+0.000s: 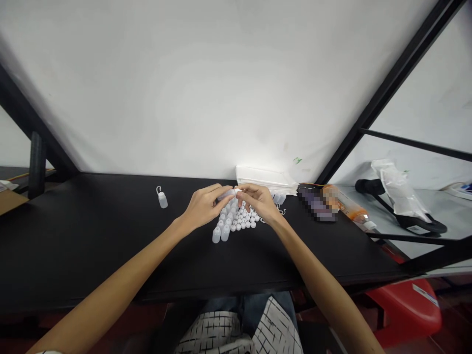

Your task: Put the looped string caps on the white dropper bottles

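My left hand (209, 202) is closed around a small translucent bottle (225, 194), which lies tilted with its top toward the right. Fingers of my right hand (257, 199) pinch the white part at the bottle's top. Below my hands, several similar bottles (225, 232) stand in rows on the black table. Right beside them are many small white caps (243, 219) in a cluster. White loop pieces (282, 211) show partly behind my right hand. One bottle with a looped cap strap (162, 199) stands apart to the left.
A stack of white sheets or bags (263, 179) is at the wall, with more bottles (279, 198) before it. Rightward lie a blurred dark object (319, 204) and an orange-labelled bottle (348, 205). Black frame bars (383, 93) flank the black table (92, 236); a red stool (409, 309) is lower right.
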Motion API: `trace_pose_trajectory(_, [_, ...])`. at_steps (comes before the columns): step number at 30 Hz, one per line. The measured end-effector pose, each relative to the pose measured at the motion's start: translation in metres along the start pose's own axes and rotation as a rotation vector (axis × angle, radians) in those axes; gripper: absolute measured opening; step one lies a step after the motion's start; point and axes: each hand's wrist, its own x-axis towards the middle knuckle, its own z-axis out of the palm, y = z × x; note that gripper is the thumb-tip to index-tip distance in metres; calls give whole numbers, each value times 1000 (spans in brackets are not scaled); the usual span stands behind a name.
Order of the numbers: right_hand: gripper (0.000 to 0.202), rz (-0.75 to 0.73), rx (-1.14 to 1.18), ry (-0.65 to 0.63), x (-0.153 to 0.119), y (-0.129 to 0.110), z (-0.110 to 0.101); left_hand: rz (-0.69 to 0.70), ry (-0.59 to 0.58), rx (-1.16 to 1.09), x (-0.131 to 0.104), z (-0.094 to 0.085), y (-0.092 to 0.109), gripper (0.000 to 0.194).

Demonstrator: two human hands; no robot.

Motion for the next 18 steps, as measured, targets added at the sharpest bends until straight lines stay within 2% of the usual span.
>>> trace_pose_trajectory(9, [44, 17, -135, 32, -2, 6, 4, 24, 7, -25, -1, -2, 7, 26])
trace_pose_trajectory(15, [39, -4, -105, 61, -3, 3, 6, -64, 11, -108, 1, -2, 10, 34])
trace_pose_trajectory(18, [35, -8, -68, 74, -2, 3, 8, -123, -6, -131, 2, -3, 9, 32])
